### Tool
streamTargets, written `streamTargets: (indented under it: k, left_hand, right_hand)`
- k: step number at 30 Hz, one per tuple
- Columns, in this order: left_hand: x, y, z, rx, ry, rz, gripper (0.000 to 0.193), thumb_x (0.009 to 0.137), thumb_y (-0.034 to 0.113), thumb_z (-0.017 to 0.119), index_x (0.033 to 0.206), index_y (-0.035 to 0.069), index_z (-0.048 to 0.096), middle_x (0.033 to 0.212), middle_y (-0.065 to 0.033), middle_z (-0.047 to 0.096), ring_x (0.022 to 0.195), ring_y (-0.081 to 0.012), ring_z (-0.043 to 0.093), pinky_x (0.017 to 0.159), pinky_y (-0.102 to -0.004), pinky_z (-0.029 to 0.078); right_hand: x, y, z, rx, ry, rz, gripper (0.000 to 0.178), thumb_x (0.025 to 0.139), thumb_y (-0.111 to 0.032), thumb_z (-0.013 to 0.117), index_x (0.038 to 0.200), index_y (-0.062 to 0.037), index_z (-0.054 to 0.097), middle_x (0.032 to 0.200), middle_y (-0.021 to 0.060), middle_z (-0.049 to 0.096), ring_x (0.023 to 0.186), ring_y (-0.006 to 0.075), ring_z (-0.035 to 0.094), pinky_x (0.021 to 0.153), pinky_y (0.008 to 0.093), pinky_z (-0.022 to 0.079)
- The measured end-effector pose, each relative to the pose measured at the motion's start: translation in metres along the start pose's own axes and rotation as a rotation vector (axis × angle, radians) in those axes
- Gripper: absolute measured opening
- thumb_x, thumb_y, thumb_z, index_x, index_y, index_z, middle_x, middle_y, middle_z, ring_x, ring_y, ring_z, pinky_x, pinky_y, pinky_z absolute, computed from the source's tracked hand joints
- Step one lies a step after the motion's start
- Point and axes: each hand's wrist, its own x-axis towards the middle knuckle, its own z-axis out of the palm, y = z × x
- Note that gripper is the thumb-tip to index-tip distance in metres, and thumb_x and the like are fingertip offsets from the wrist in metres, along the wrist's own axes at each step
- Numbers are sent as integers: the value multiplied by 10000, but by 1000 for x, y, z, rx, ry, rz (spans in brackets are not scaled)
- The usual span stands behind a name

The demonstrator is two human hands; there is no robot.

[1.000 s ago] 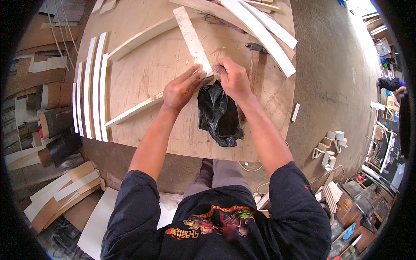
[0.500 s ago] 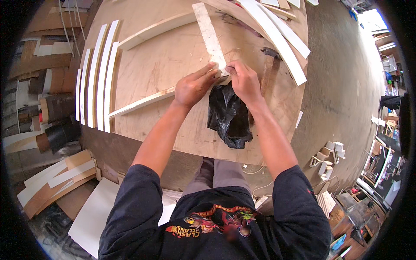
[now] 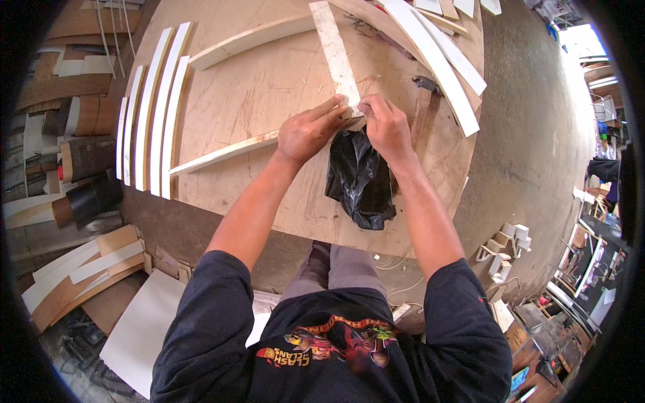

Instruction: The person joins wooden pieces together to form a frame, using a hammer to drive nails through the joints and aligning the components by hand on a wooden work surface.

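My left hand point(image 3: 310, 133) is closed round the near end of a pale wooden strip point(image 3: 334, 50), where it meets a narrow board point(image 3: 225, 153) standing on edge. Fingers of my right hand point(image 3: 388, 131) are pinched together at that same end; whatever is between them is too small to make out. Just below my hands, a crumpled black plastic bag point(image 3: 361, 181) lies on the plywood tabletop point(image 3: 269, 94). A hammer point(image 3: 421, 114) rests to the right of my right hand. The strip's far end touches another board on edge point(image 3: 252, 41).
Several white-faced strips point(image 3: 158, 111) lie side by side at the tabletop's left. Long white boards point(image 3: 437, 67) lie at its far right. On the floor are curved panels point(image 3: 84, 269) at the left and small white-and-brown pieces point(image 3: 504, 248) at the right.
The view has shifted slightly, so the table's contents appear a little to the right. Both hands stay at the strip's near end, with little visible change in their grip.
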Motion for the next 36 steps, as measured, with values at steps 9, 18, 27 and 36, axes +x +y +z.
streamTargets:
  k: [9, 18, 27, 36]
  left_hand:
    - [0, 0, -1, -1, -1, 9, 248, 850, 227, 838, 1085, 155, 805, 1238, -11, 762, 805, -201, 771, 674, -342, 625]
    - [1, 2, 0, -4, 21, 33, 272, 815, 224, 855, 1070, 148, 801, 1270, -15, 750, 763, -193, 765, 638, -335, 617]
    - [22, 12, 6, -50, 108, 15, 203, 761, 208, 875, 916, 110, 791, 1094, -54, 726, 1098, -311, 644, 921, -419, 546]
    - [21, 22, 21, -19, 149, -167, 142, 713, 203, 871, 842, 197, 811, 1041, 4, 697, 1071, -259, 614, 987, -431, 428]
  right_hand:
    - [2, -2, 1, -64, -6, -92, 125, 882, 46, 595, 939, -63, 612, 862, 124, 684, 836, 349, 697, 716, 444, 571]
    - [3, 1, 3, -94, 13, -144, 109, 873, 35, 616, 914, -65, 606, 839, 119, 671, 830, 337, 680, 720, 437, 558]
    - [2, -2, -3, -50, 20, -65, 260, 786, 134, 541, 956, -19, 664, 900, 152, 720, 846, 349, 721, 740, 421, 581]
    - [3, -6, -6, -39, -10, -82, 33, 899, -56, 693, 912, -48, 664, 904, 126, 677, 863, 346, 682, 744, 430, 557]
